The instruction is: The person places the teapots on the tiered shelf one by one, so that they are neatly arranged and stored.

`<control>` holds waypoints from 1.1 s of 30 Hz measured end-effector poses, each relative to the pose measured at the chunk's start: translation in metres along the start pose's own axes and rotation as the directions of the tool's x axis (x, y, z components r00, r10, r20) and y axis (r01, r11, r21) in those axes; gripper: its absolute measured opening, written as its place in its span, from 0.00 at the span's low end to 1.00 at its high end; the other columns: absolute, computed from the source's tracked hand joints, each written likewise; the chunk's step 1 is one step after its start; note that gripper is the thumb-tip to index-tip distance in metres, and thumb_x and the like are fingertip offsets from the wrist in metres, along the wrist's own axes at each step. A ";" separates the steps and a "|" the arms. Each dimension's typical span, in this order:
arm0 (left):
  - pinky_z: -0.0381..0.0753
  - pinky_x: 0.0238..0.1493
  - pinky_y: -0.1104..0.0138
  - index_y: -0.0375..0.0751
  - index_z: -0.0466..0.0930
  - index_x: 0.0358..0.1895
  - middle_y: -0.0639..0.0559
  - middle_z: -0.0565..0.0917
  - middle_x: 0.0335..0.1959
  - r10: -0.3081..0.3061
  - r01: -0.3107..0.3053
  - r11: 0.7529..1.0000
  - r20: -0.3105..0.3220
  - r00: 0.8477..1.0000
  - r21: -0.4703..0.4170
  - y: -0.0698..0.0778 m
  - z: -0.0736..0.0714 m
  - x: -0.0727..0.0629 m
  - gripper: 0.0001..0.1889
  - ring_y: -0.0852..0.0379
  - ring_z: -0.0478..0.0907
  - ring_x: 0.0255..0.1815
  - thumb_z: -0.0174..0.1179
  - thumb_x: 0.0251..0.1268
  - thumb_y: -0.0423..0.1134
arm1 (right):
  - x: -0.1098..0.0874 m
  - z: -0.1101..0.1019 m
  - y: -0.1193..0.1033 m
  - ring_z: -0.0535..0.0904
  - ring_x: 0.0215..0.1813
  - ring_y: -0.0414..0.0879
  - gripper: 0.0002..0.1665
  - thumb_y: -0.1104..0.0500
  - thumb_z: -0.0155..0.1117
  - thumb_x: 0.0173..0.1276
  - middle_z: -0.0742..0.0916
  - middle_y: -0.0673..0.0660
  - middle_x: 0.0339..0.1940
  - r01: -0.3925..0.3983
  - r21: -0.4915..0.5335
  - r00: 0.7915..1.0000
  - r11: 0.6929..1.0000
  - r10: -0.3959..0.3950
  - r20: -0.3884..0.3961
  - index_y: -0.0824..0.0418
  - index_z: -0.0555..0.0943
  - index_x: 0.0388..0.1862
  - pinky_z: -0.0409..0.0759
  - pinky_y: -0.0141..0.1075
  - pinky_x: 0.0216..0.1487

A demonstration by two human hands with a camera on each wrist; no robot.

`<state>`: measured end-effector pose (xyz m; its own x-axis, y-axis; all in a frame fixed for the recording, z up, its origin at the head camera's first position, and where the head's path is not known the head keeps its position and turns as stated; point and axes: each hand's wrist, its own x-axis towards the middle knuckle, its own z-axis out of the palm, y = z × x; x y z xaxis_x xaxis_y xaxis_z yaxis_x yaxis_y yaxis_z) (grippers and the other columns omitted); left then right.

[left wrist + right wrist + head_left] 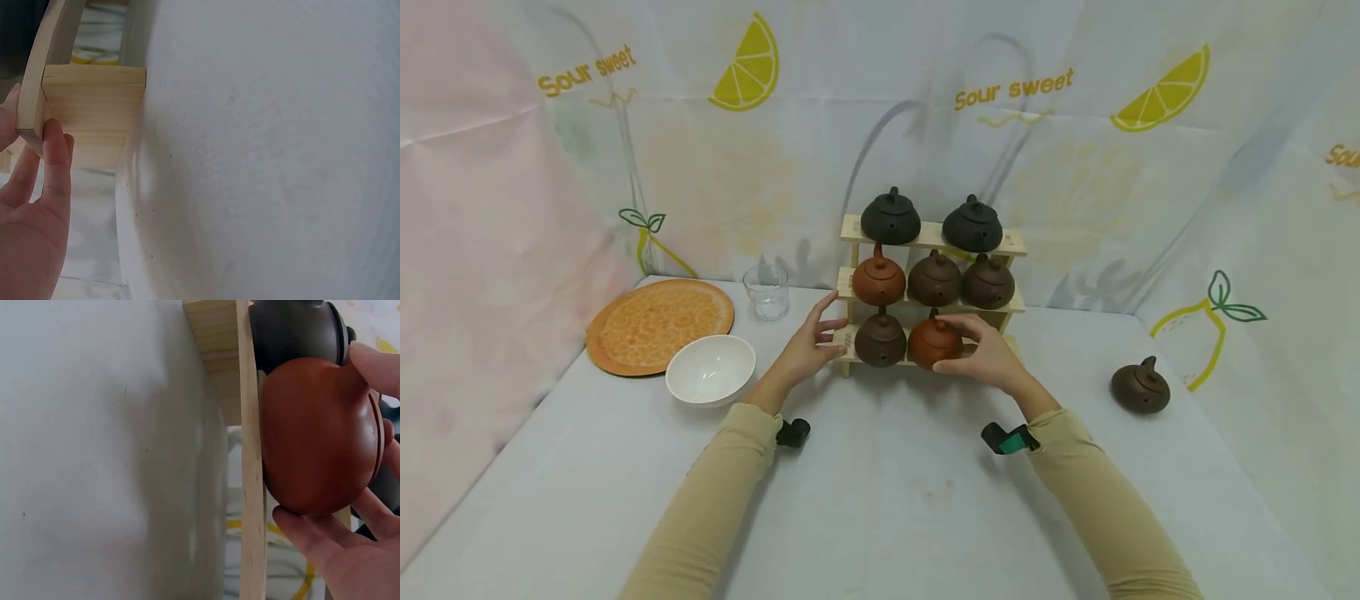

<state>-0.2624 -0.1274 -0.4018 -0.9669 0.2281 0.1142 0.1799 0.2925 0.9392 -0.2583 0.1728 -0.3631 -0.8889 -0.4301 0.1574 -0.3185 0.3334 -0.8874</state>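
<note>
A wooden three-step rack [846,283] holds several small clay teapots. My left hand [808,350] pinches the left end of its lowest board, thumb on one face and fingers on the other, as the left wrist view shows [37,231]. With my right hand [988,358] I hold a red-brown teapot [931,343] at the lowest step, thumb on one side and fingers around the other. In the right wrist view this teapot [315,437] sits against the board [251,487]. Beside it stands a dark brown teapot [881,342].
On the middle step are an orange-brown teapot [878,282] and two brown ones; two black teapots [891,221] stand on top. Another brown teapot [1140,388] sits far right. At left are a white bowl [711,371], a glass cup [767,293] and a round orange mat [658,325].
</note>
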 end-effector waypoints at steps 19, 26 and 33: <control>0.72 0.52 0.51 0.53 0.42 0.74 0.33 0.68 0.63 0.016 -0.016 1.000 0.003 1.000 -0.002 0.000 0.001 -0.001 0.46 0.34 0.68 0.57 0.58 0.58 0.21 | -0.011 -0.009 0.007 0.64 0.65 0.55 0.42 0.69 0.73 0.51 0.69 0.61 0.64 0.069 0.086 0.997 0.994 -0.068 -0.025 0.65 0.66 0.65 0.66 0.48 0.60; 0.71 0.52 0.51 0.54 0.42 0.74 0.34 0.69 0.62 0.015 -0.015 1.000 -0.005 1.000 -0.001 -0.002 0.001 0.000 0.46 0.35 0.68 0.56 0.58 0.58 0.22 | -0.028 -0.023 0.013 0.61 0.66 0.59 0.41 0.68 0.72 0.52 0.68 0.65 0.65 0.061 0.062 0.996 0.996 -0.058 -0.062 0.68 0.65 0.65 0.65 0.50 0.60; 0.72 0.51 0.51 0.55 0.42 0.74 0.35 0.69 0.63 0.005 -0.005 1.000 0.001 1.000 -0.011 -0.001 0.000 0.000 0.46 0.36 0.69 0.56 0.58 0.58 0.21 | -0.045 -0.035 0.020 0.60 0.68 0.59 0.41 0.67 0.71 0.54 0.66 0.60 0.67 -0.004 0.036 0.996 0.999 0.007 -0.087 0.66 0.64 0.66 0.65 0.48 0.60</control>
<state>-0.2623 -0.1280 -0.4027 -0.9657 0.2306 0.1190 0.1832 0.2812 0.9420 -0.2363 0.2285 -0.3724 -0.9166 -0.3529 0.1880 -0.3027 0.3051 -0.9029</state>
